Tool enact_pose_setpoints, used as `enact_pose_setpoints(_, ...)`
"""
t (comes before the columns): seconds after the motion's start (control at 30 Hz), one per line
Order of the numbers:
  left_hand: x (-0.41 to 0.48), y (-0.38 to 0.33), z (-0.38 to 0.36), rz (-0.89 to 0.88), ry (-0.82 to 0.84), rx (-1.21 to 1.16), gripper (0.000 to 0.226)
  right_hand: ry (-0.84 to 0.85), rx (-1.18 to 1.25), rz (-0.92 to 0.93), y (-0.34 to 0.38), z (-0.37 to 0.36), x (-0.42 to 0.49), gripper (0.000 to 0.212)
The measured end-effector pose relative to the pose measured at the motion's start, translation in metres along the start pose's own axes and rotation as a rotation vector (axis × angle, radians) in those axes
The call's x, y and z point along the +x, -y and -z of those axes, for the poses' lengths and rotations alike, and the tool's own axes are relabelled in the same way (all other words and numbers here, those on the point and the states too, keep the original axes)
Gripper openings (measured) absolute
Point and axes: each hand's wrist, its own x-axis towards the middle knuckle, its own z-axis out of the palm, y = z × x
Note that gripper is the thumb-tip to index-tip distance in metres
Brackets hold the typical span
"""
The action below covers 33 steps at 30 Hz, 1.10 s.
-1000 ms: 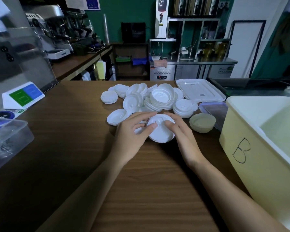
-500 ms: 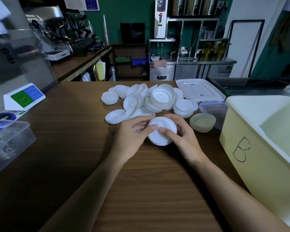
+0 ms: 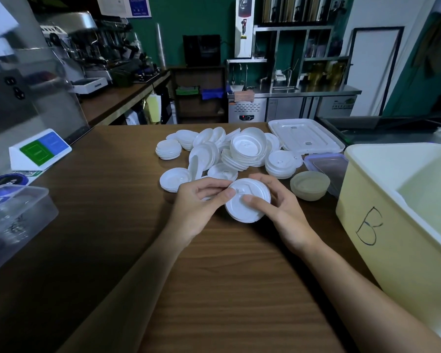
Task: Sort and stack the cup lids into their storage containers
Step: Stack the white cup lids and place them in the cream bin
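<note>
A small stack of white cup lids [image 3: 242, 212] is held tilted just above the wooden counter [image 3: 214, 276], between both hands. My left hand [image 3: 199, 207] pinches its left rim with thumb and fingertips. My right hand [image 3: 278, 207] curls round its right side, thumb on top. Behind them lies a heap of several white lids [image 3: 229, 154], some stacked, some loose. A cream bin marked "B" [image 3: 392, 220] stands at the right.
A beige lid [image 3: 309, 185] sits beside a clear box with a purple rim [image 3: 329, 165]. A white tray lid [image 3: 306, 136] lies at the back right. A clear plastic container [image 3: 13, 215] and a white sign [image 3: 40, 149] are at the left.
The lid stack has been lifted off the counter and tipped up toward me. Both hands shifted their hold on its rim and came slightly nearer.
</note>
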Motion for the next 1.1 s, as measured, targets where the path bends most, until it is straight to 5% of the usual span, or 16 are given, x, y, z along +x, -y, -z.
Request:
enact_pose_setpoints(0.17,-0.003,-0.003,-0.004,-0.128,-0.052,0.127,0.022,-0.031,-0.028,0.010,-0.001,-0.001,0.000,0.041)
enact_pose_setpoints(0.3,0.001,0.001,0.011,-0.552,-0.138,0.580,0.024,-0.150,-0.091,0.050,-0.003,0.002,0.004,0.040)
enact_pose_setpoints(0.5,0.010,0.016,0.038,-0.452,0.085,0.934,0.034,-0.251,-0.115,0.045,-0.007,0.007,0.009,0.041)
enact_pose_setpoints(0.9,0.015,0.013,0.033,-0.580,-0.132,0.742,0.024,-0.237,-0.093,0.043,-0.008,0.007,0.008,0.040)
enact_pose_setpoints(1.1,0.011,0.001,0.026,-0.195,-0.195,0.301,0.020,-0.207,-0.096,0.075,-0.009,0.007,0.010,0.042)
